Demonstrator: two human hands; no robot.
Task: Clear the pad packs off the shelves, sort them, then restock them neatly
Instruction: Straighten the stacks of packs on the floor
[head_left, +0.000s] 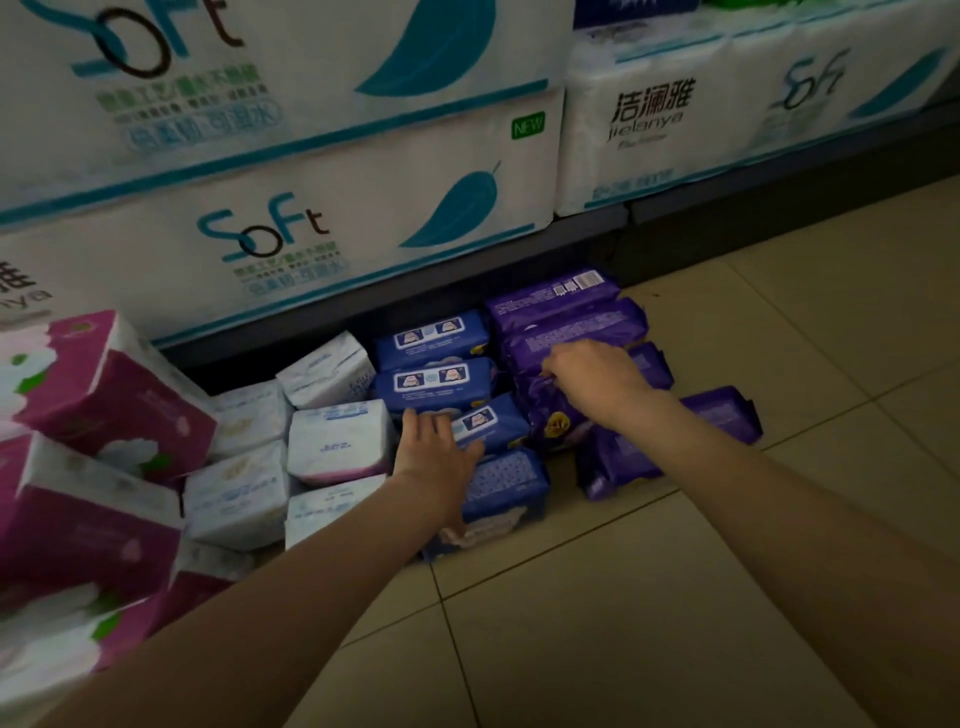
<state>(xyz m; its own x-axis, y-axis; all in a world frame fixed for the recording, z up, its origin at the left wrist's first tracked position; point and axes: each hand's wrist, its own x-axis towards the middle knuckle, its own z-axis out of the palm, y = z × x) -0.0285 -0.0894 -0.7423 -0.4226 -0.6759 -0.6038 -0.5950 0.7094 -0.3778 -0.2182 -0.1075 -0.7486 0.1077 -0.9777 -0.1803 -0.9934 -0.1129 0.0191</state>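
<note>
Pad packs lie sorted by colour on the floor in front of the bottom shelf. White packs (337, 441) sit at the left, blue packs (434, 384) in the middle, and purple packs (566, 312) at the right. My left hand (434, 457) lies flat with straight fingers on a blue pack (493, 421). My right hand (592, 379) has its fingers curled over the top edge of a purple pack (556, 415) that stands in the purple row. Two more purple packs (722, 415) lie behind my right forearm.
Pink and white tissue boxes (98, 395) are stacked at the left. Large white "Soft" tissue bundles (311, 208) fill the shelf above the packs. The dark shelf base (675, 223) runs to the right. Beige floor tiles (675, 597) spread in front.
</note>
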